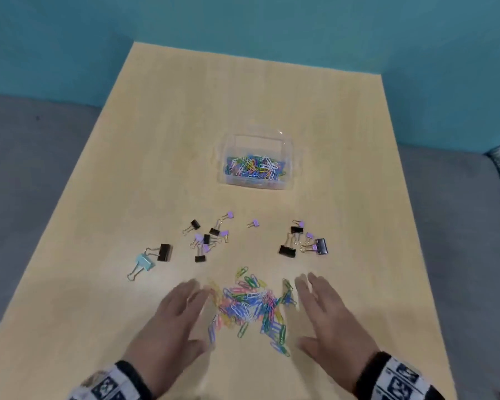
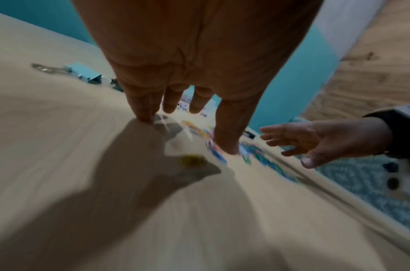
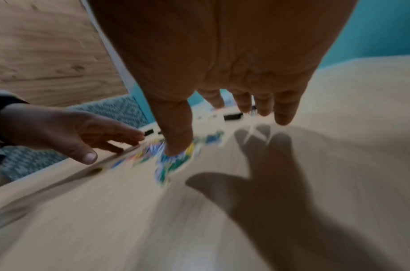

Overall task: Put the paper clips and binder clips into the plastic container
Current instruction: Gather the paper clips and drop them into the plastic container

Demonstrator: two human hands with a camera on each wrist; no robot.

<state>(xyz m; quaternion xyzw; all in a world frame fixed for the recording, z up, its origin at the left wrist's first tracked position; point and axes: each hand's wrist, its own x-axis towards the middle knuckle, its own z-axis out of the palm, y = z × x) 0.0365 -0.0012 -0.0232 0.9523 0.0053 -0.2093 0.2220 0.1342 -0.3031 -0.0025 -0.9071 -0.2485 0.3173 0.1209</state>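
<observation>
A heap of coloured paper clips (image 1: pixel 250 306) lies near the table's front edge. My left hand (image 1: pixel 175 316) is just left of the heap and my right hand (image 1: pixel 328 310) just right of it, both flat with straight fingers, palms down, holding nothing. In the left wrist view my left hand (image 2: pixel 187 113) hovers over the blurred paper clips (image 2: pixel 222 146); in the right wrist view my right hand (image 3: pixel 224 117) does the same above the paper clips (image 3: pixel 173 161). A clear plastic container (image 1: pixel 257 161) partly filled with paper clips stands mid-table. Black, purple and blue binder clips (image 1: pixel 204 241) lie scattered between.
The light wooden table (image 1: pixel 98 284) stands against a teal wall, with grey seating on both sides. A second group of binder clips (image 1: pixel 303 241) lies at the right. A light blue binder clip (image 1: pixel 143 265) sits farthest left, beside a large black one.
</observation>
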